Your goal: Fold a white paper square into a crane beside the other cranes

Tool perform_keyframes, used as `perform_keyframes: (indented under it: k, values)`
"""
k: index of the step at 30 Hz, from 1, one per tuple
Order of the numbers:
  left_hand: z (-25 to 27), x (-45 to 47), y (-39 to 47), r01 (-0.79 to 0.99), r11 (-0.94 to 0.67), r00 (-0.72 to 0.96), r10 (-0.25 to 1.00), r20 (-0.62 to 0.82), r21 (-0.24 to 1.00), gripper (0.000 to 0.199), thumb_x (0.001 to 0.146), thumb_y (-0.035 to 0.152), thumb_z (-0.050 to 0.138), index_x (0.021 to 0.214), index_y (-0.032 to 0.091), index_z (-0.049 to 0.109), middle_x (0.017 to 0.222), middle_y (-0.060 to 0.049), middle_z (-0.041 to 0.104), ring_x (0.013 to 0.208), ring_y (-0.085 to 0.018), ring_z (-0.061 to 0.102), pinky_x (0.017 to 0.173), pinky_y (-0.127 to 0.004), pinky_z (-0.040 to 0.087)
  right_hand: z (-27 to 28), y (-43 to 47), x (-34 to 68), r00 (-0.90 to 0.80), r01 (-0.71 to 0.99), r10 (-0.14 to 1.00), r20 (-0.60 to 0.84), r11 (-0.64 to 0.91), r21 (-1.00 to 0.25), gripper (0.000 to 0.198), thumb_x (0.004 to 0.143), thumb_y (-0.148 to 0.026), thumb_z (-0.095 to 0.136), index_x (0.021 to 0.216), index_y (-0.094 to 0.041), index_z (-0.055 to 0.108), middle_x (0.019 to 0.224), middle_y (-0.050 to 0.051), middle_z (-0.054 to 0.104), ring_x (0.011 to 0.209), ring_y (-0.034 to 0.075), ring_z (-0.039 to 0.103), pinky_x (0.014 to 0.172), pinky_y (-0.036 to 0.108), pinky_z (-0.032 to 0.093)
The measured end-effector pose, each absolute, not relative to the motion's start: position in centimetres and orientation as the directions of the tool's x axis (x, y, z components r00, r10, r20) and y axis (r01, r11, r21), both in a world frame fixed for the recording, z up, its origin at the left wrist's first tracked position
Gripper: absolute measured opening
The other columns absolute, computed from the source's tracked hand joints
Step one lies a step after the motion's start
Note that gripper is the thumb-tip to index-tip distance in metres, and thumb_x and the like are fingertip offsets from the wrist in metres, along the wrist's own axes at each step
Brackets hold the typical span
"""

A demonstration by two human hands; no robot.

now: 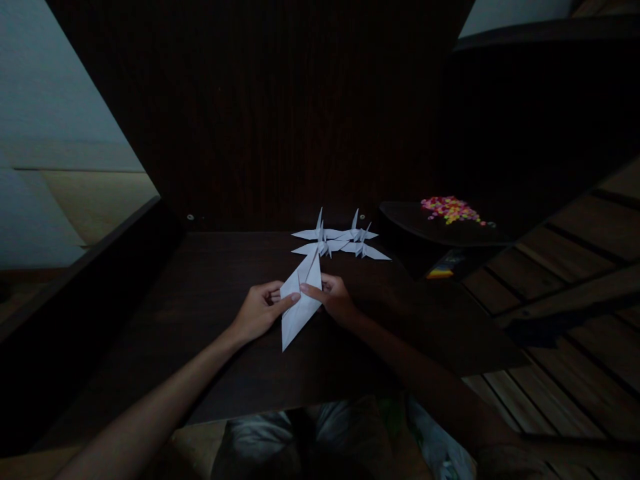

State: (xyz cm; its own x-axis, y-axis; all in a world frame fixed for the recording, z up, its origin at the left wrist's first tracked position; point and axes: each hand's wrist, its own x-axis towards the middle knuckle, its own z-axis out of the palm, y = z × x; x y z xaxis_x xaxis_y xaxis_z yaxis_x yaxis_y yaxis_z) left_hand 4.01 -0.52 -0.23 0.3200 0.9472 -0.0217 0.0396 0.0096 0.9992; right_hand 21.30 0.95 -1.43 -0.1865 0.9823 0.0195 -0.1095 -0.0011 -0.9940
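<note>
A white sheet of paper folded into a long diamond (303, 313) is held between both hands above the dark tabletop. My left hand (257, 310) grips its left edge, thumb on top and fingers curled behind. On the opposite edge, my right hand (336, 299) pinches it the same way, its thumb lying near the centre crease. Several finished white paper cranes (323, 243) sit close together just beyond the diamond's far tip. Their pointed wings overlap, so single cranes are hard to tell apart.
The dark wooden tabletop (210, 320) meets an upright back panel (270, 120). At the right, a low rounded shelf (405, 217) carries a heap of small multicoloured pieces (453, 210). A raised side board (90, 280) borders the left. Wooden slats (565, 387) lie at lower right.
</note>
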Motion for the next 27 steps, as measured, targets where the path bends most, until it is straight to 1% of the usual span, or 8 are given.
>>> perform_keyframes:
  k: [3, 8, 13, 17, 19, 21, 24, 27]
  values:
    - [-0.2, 4.0, -0.6, 0.046, 0.025, 0.357, 0.933, -0.039, 0.999, 0.034, 0.069, 0.044, 0.073, 0.083, 0.014, 0.066, 0.074, -0.002, 0.069, 0.065, -0.015, 0.062, 0.056, -0.024, 0.047, -1.4, 0.8, 21.3, -0.169, -0.121, 0.985, 0.042, 0.021, -0.992, 0.025, 0.061, -0.035, 0.077, 0.073, -0.015, 0.068, 0.072, 0.003, 0.069, 0.06, 0.015, 0.06, 0.052, 0.025, 0.048]
    - [-0.4, 4.1, -0.8, 0.092, 0.027, 0.424, 0.903, -0.063, 0.995, 0.03, 0.069, 0.042, 0.073, 0.078, 0.015, 0.064, 0.064, 0.001, 0.064, 0.057, -0.013, 0.058, 0.05, -0.022, 0.043, -1.4, 0.8, 21.5, -0.079, -0.062, 0.997, 0.016, 0.012, -0.998, 0.024, 0.059, -0.035, 0.078, 0.065, -0.015, 0.067, 0.065, 0.003, 0.067, 0.054, 0.015, 0.058, 0.048, 0.025, 0.044]
    - [-0.5, 4.2, -0.8, 0.053, 0.047, 0.438, 0.897, -0.065, 0.998, 0.034, 0.068, 0.042, 0.074, 0.084, 0.014, 0.064, 0.074, -0.003, 0.067, 0.065, -0.015, 0.061, 0.055, -0.024, 0.046, -1.6, 1.0, 21.6, -0.021, -0.095, 1.0, 0.023, 0.021, -0.995, 0.022, 0.059, -0.034, 0.077, 0.065, -0.015, 0.067, 0.064, 0.002, 0.067, 0.055, 0.015, 0.058, 0.048, 0.024, 0.044]
    - [-0.7, 4.2, -0.8, 0.07, 0.039, 0.436, 0.898, -0.066, 0.997, 0.034, 0.067, 0.04, 0.075, 0.083, 0.013, 0.064, 0.068, -0.001, 0.064, 0.061, -0.014, 0.058, 0.053, -0.022, 0.043, -1.5, 1.2, 21.8, -0.022, -0.145, 0.998, 0.063, 0.059, -0.988, 0.022, 0.059, -0.031, 0.078, 0.073, -0.017, 0.07, 0.073, 0.003, 0.07, 0.064, 0.017, 0.062, 0.056, 0.026, 0.048]
    - [-0.9, 4.1, -0.7, 0.098, 0.019, 0.441, 0.895, -0.061, 0.995, 0.031, 0.068, 0.04, 0.075, 0.079, 0.013, 0.063, 0.062, 0.002, 0.059, 0.056, -0.012, 0.055, 0.05, -0.021, 0.04, -1.4, 1.3, 21.9, -0.048, -0.139, 0.996, 0.08, 0.073, -0.988, 0.025, 0.06, -0.032, 0.077, 0.079, -0.017, 0.072, 0.078, 0.004, 0.071, 0.068, 0.018, 0.063, 0.059, 0.027, 0.049]
    - [-1.1, 4.1, -0.7, 0.116, 0.001, 0.449, 0.892, -0.053, 0.993, 0.03, 0.069, 0.039, 0.074, 0.076, 0.013, 0.062, 0.06, 0.003, 0.056, 0.054, -0.01, 0.052, 0.049, -0.02, 0.039, -1.4, 1.4, 22.1, -0.073, -0.117, 0.994, 0.08, 0.071, -0.991, 0.025, 0.062, -0.034, 0.076, 0.079, -0.017, 0.072, 0.078, 0.004, 0.071, 0.069, 0.018, 0.063, 0.06, 0.027, 0.049]
    - [-1.2, 4.0, -0.6, 0.128, -0.007, 0.453, 0.89, -0.052, 0.992, 0.03, 0.07, 0.04, 0.072, 0.078, 0.013, 0.062, 0.062, 0.002, 0.058, 0.056, -0.011, 0.053, 0.05, -0.021, 0.04, -1.3, 1.4, 22.1, -0.076, -0.109, 0.994, 0.076, 0.068, -0.992, 0.023, 0.063, -0.035, 0.076, 0.077, -0.016, 0.071, 0.075, 0.003, 0.07, 0.067, 0.017, 0.063, 0.059, 0.026, 0.049]
    - [-1.2, 4.1, -0.6, 0.115, -0.014, 0.437, 0.899, -0.038, 0.993, 0.032, 0.071, 0.04, 0.072, 0.085, 0.012, 0.064, 0.068, 0.0, 0.062, 0.061, -0.013, 0.057, 0.053, -0.022, 0.042, -1.3, 1.4, 22.1, -0.03, -0.12, 0.997, 0.077, 0.072, -0.99, 0.022, 0.063, -0.034, 0.076, 0.075, -0.016, 0.071, 0.074, 0.003, 0.07, 0.066, 0.017, 0.063, 0.059, 0.027, 0.048]
